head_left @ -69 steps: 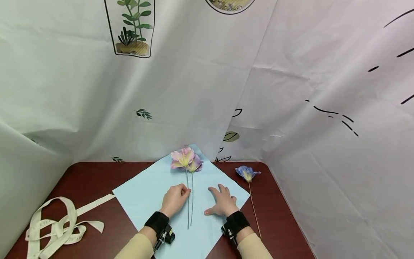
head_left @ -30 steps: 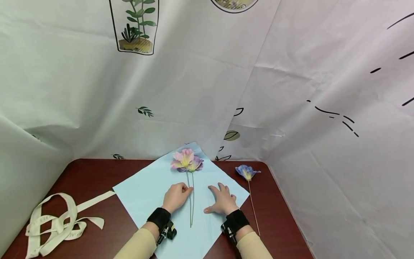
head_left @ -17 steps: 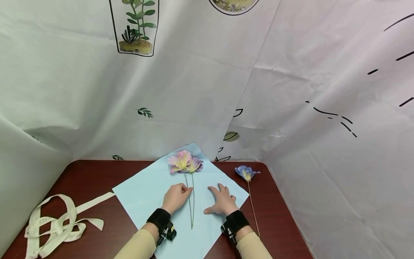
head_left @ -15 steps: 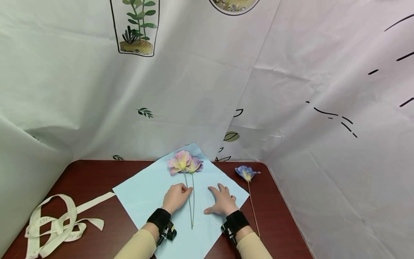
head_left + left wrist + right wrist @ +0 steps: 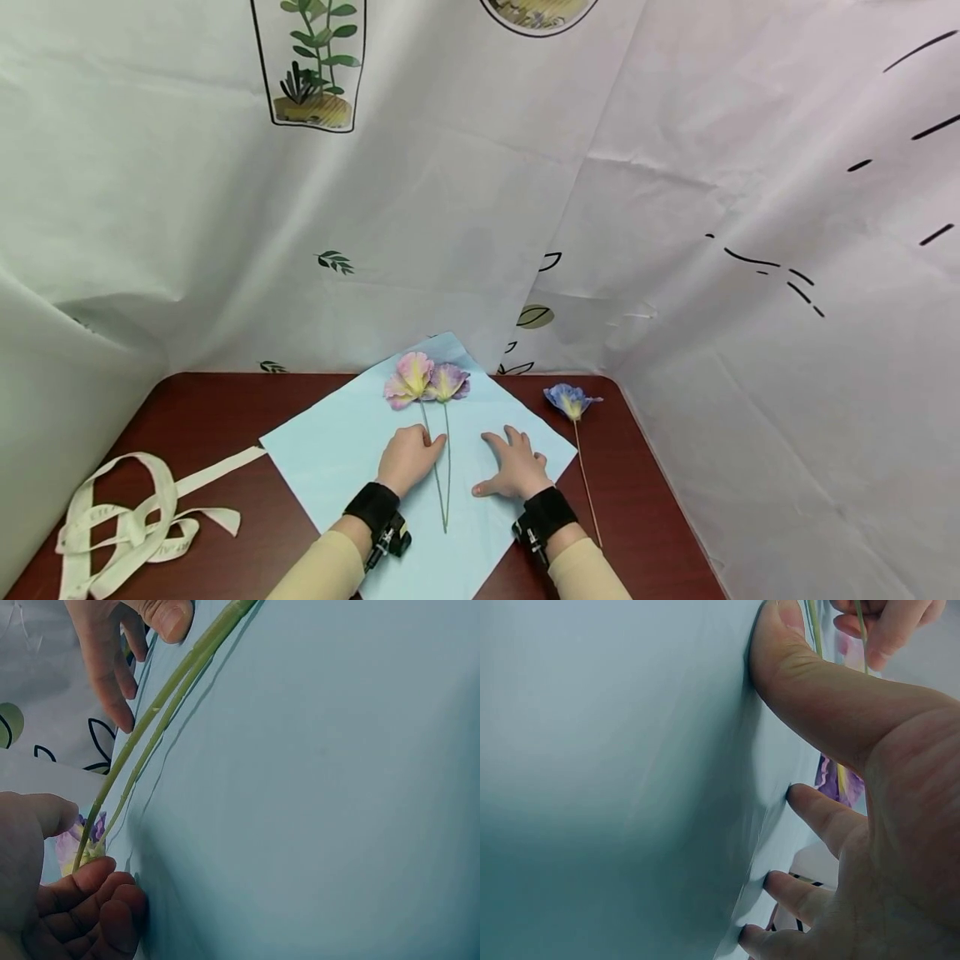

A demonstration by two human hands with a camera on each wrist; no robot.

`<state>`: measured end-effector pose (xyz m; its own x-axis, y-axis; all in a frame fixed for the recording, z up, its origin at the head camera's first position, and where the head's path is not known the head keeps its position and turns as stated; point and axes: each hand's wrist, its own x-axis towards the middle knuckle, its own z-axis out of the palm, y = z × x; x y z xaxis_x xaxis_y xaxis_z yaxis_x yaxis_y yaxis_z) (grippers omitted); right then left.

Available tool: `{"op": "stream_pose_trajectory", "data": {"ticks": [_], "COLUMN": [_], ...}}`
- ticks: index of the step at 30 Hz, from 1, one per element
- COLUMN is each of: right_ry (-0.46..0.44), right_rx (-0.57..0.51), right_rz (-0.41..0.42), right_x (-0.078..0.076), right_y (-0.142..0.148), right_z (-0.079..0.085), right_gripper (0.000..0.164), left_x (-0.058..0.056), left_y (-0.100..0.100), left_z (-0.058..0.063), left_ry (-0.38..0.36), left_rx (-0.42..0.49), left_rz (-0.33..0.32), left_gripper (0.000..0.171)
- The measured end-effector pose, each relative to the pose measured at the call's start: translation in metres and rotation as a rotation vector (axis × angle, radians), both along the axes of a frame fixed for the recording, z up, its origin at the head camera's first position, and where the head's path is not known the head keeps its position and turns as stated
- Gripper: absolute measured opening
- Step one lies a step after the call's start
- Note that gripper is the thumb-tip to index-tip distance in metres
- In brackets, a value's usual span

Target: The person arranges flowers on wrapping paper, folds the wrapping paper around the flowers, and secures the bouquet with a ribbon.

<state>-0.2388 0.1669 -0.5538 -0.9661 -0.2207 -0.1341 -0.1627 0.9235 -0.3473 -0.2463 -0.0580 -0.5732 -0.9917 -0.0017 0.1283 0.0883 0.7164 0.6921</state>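
In the head view, my left hand [image 5: 408,458] pinches the stem of a pink-and-yellow artificial flower [image 5: 409,381] between thumb and forefinger. A purple flower [image 5: 450,382] lies close on its right, the two blossoms side by side. Their thin stems converge downward and meet near the lower ends. Under both is a sheet of pale blue wrapping paper [image 5: 337,450], set cornerwise. The left wrist view shows the green stem [image 5: 172,682] running up from between my thumb and forefinger. My right hand [image 5: 513,467] presses the paper with spread fingertips, right of the stems, holding nothing.
A blue flower [image 5: 572,402] with a long brown stem lies on the dark red table [image 5: 637,483], right of the paper. At left is a loose tangle of cream printed ribbon [image 5: 217,472], one end reaching the paper's left corner. White printed cloth [image 5: 450,208] hangs behind.
The pink blossom has swung left, away from overlapping the purple one, while the stems' lower ends have come together. My left hand has shifted slightly right; my right hand has stayed put.
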Motion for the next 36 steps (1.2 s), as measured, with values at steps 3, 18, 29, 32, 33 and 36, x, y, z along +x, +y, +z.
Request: {"op": "stream_pose_trajectory", "data": {"ticks": [3, 18, 29, 32, 33, 36], "right_ry": [0.003, -0.006, -0.011, -0.009, -0.009, -0.011], "right_rx": [0.0, -0.01, -0.016, -0.015, -0.015, -0.01], "right_rz": [0.002, 0.001, 0.015, 0.017, 0.018, 0.019], "right_x": [0.0, -0.001, -0.003, -0.003, -0.003, -0.002], "right_y": [0.0, 0.002, 0.003, 0.003, 0.003, 0.002], "right_z": [0.0, 0.001, 0.001, 0.0, 0.0, 0.001], "right_gripper": [0.097, 0.097, 0.098, 0.098, 0.098, 0.098], "left_x": [0.0, 0.001, 0.002, 0.005, 0.007, 0.013], "left_y": [-0.001, -0.008, -0.068, -0.09, -0.097, -0.114], "left_z": [0.001, 0.002, 0.008, 0.007, 0.006, 0.001], "left_ry": [-0.012, -0.029, 0.065, 0.083, 0.085, 0.077], "left_rx": [-0.002, -0.005, -0.071, -0.096, -0.109, -0.126], "left_rz": [0.007, 0.004, -0.065, -0.136, -0.164, -0.241], "left_gripper": [0.038, 0.038, 0.025, 0.035, 0.042, 0.064]}}
